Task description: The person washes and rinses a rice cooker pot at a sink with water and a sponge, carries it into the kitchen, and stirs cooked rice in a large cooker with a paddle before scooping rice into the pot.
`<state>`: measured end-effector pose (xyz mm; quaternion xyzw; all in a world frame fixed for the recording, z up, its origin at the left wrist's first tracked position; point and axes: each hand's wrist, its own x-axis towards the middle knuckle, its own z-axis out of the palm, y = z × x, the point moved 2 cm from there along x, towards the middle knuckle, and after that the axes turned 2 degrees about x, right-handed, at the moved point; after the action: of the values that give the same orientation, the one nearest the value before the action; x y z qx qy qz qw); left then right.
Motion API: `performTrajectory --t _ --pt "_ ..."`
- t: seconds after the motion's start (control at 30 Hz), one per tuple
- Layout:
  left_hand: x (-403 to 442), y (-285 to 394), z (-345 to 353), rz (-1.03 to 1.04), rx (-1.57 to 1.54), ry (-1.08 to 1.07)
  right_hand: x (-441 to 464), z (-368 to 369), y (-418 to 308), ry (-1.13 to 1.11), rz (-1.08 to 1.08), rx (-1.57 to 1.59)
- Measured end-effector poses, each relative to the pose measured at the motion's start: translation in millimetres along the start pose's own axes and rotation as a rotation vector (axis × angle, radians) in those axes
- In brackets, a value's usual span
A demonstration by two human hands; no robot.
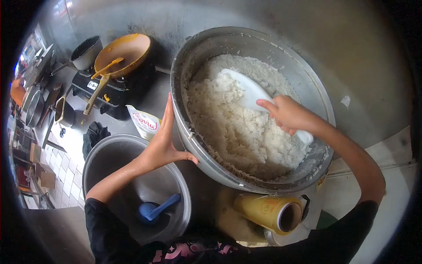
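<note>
A big metal pot (323, 103) holds a mass of white rice (246, 127). My right hand (290, 115) is wrapped round a white paddle (248, 88), whose broad end rests in the rice at the upper middle. Its handle end shows below my fingers. My left hand (165, 147) lies against the pot's outer left side, fingers stretched out and thumb apart, holding nothing. Just behind it stands a white and yellow packet (145, 123), partly covered by the hand.
Below my left forearm is an empty grey pot (187, 193) with a blue scoop (154, 211). A yellow roll (259, 211) lies near the front. A stained pan (125, 48) sits on a black stove (116, 105), beside a saucepan (85, 55). Another person's arm (17, 92) shows far left.
</note>
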<state>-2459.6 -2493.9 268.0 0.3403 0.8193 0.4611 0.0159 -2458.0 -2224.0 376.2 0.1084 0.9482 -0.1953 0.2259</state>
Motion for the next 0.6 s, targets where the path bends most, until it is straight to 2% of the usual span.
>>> performTrajectory --t 0.17,0.23,0.27,0.33,0.47,0.6 --pt "0 2 -2 0.065 0.026 0.031 -15 -25 6 0.025 0.009 0.06" --pt "-1 2 -2 0.056 0.035 0.029 -24 -46 22 0.24 0.077 -0.046" --pt "0 4 -3 0.066 0.036 0.029 -30 -51 33 0.249 0.079 -0.045" --pt "0 5 -3 0.076 0.029 0.026 -48 -49 47 0.312 -0.281 -0.279" --pt "0 1 -1 0.079 -0.009 0.019 -92 2 25 0.091 -0.378 -0.735" --pt "0 2 -1 -0.015 -0.032 -0.007 -89 43 23 0.199 -0.522 -0.743"
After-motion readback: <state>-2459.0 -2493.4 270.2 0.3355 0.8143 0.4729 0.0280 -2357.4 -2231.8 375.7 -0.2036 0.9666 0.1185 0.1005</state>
